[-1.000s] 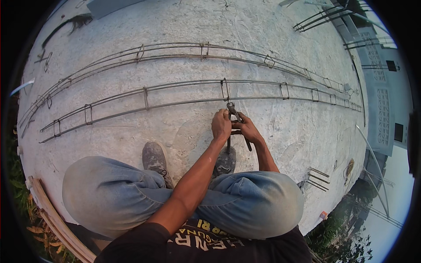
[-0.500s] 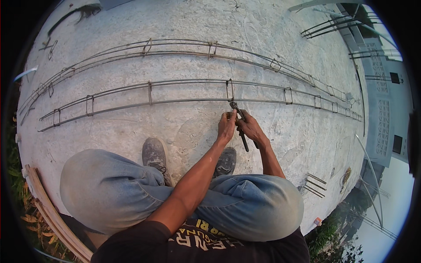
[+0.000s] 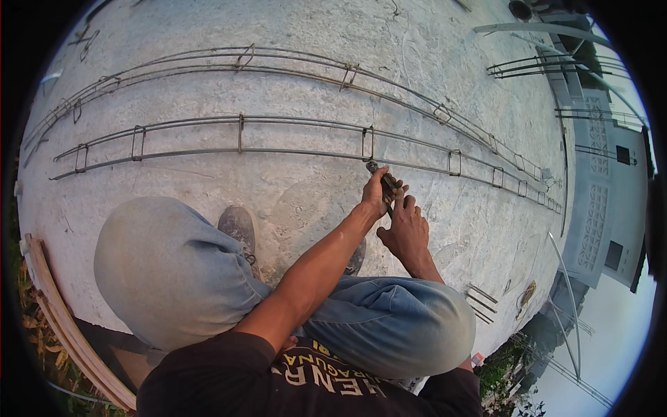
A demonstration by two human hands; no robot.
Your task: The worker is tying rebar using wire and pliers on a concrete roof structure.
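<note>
My left hand (image 3: pixel 375 194) is closed round dark metal pincers (image 3: pixel 389 201), gripping them just below the head. Their jaws sit at the lower bar of the nearer rebar cage (image 3: pixel 292 151), close under a square stirrup (image 3: pixel 367 144). My right hand (image 3: pixel 408 233) is beside the handles with its fingers stretched out and apart, the fingertips near the tool. Whether those fingertips touch the handles is hard to make out. The handles are partly hidden behind my hands. The cage lies on the concrete in front of my feet, its long bars joined by several stirrups.
A second rebar cage (image 3: pixel 292 69) lies beyond the first. Short bar pieces (image 3: pixel 481 304) are on the slab (image 3: pixel 306 208) at right, near a coil of wire (image 3: pixel 526 295). Wooden boards (image 3: pixel 76 333) run along the left edge. Bars (image 3: pixel 531 66) jut out at far right.
My right hand has let go of the pincers' handles and its fingers have spread. My left hand has moved onto the tool and now holds it. The view has tilted slightly.
</note>
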